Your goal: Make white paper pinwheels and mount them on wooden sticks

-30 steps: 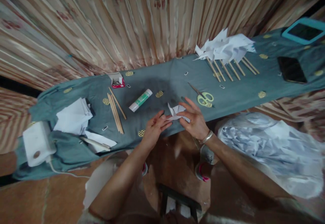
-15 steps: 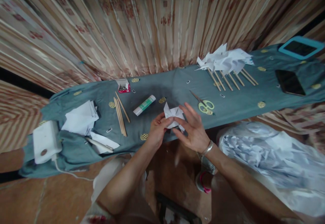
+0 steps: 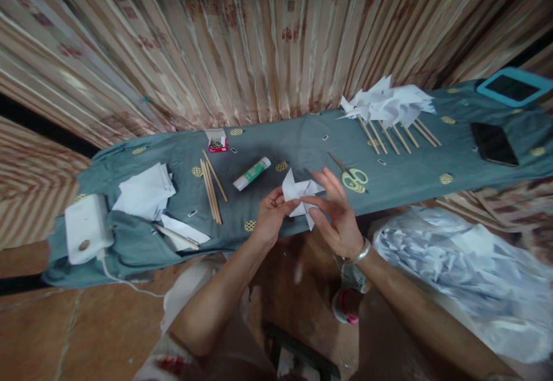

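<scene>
A small white paper pinwheel (image 3: 296,192) with folded blades is held just over the front edge of the cloth-covered table (image 3: 298,139). My left hand (image 3: 273,215) pinches it at its left side, thumb on top near the middle. My right hand (image 3: 339,219), with a silvery bangle at the wrist, reaches in from the right. Its index fingertip touches the pinwheel's centre while the other fingers are stretched apart. Behind the pinwheel lie a glue stick (image 3: 252,173) and, to the right, scissors (image 3: 352,177) with light green handles.
Wooden sticks (image 3: 211,193), a red box of small metal pieces (image 3: 218,142), and stacked white paper (image 3: 144,192) lie left. A pen (image 3: 178,237) and white device (image 3: 88,228) are nearby. Finished pinwheels (image 3: 391,104), a phone (image 3: 493,143) and paper-filled plastic bag (image 3: 458,266) are right.
The pinwheel's blades stand out wider now. My right index finger has moved in to its centre, and the whole view has shifted slightly.
</scene>
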Demonstrator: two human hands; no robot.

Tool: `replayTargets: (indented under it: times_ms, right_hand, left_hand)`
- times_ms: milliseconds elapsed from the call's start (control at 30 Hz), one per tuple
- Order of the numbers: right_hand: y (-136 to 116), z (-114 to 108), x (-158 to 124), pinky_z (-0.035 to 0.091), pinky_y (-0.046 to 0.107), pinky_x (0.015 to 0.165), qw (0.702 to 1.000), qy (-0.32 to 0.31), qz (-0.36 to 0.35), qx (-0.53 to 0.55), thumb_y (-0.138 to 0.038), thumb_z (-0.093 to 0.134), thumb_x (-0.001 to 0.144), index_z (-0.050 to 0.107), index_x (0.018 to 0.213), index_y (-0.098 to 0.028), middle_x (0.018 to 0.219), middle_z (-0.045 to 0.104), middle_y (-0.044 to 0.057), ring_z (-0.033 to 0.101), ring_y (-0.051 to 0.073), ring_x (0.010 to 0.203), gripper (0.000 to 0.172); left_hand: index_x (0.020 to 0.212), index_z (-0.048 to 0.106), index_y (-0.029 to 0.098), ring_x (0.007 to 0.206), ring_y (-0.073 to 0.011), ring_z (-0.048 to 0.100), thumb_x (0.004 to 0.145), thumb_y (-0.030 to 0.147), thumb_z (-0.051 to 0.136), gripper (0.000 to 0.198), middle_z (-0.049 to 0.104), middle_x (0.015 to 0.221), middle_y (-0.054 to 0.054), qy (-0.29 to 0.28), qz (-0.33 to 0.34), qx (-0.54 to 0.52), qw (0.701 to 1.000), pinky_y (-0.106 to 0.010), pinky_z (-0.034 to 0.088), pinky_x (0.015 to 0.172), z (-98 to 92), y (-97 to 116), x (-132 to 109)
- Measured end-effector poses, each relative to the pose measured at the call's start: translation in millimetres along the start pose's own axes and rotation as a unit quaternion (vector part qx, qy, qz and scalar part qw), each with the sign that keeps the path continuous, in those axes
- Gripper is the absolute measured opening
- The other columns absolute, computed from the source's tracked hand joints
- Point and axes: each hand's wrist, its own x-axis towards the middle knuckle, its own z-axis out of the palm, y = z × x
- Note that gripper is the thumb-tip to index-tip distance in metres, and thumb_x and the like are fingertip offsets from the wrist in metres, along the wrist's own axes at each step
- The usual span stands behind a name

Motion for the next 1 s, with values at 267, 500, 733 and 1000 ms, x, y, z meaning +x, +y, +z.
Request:
replayTargets:
  times_ms: [267,500,733,1000]
  right_hand:
    - [-16.4,-16.2,19.1,0.025,0.056,0.116,0.999,0.021,0.017,0.023,-0.039,0.045,0.095,0.07,0.109,-0.024,0.149,0.045,0.006,0.028,0.029,0.145,0.033]
    - [9.5,-26.0,39.9,0.049,0.046,0.097,0.961,0.136,0.199,0.132,-0.049,0.05,0.091,0.073,0.099,-0.022,0.126,0.065,0.009,0.061,0.026,0.117,0.036]
    - [39.6,25.0,68.5,0.056,0.032,0.066,0.951,0.052,0.25,0.177,-0.044,0.071,0.071,0.069,0.073,-0.02,0.073,0.074,0.003,0.068,0.018,0.066,0.024]
    - [3.6,124.8,177.3,0.052,0.031,0.087,0.984,-0.17,0.04,-0.034,-0.015,0.058,0.084,0.07,0.089,-0.015,0.107,0.073,0.01,0.067,0.02,0.102,0.013]
  left_hand:
    - [0.093,0.07,0.015,0.067,-0.0132,0.065,0.049,0.022,0.088,0.048,0.075,0.079,-0.002,0.017,0.01,-0.023,1.0,-0.025,0.05,0.071,-1.6,9.8,-1.3]
    - [0.097,0.07,0.015,0.065,-0.0143,0.066,0.049,0.022,0.087,0.051,0.075,0.08,-0.003,0.05,0.042,-0.033,0.997,-0.027,0.05,0.069,-9.5,25.4,-5.1]
    - [0.095,0.07,0.016,0.068,-0.0145,0.065,0.051,0.022,0.085,0.047,0.074,0.08,-0.002,0.096,0.094,-0.012,0.991,-0.026,0.049,0.069,-24.7,49.9,-6.3]
    - [0.082,0.07,0.019,0.073,-0.013,0.066,0.052,0.021,0.083,0.033,0.073,0.08,0.002,0.163,0.208,-0.045,0.963,-0.024,0.05,0.075,-67.9,95.6,2.4]
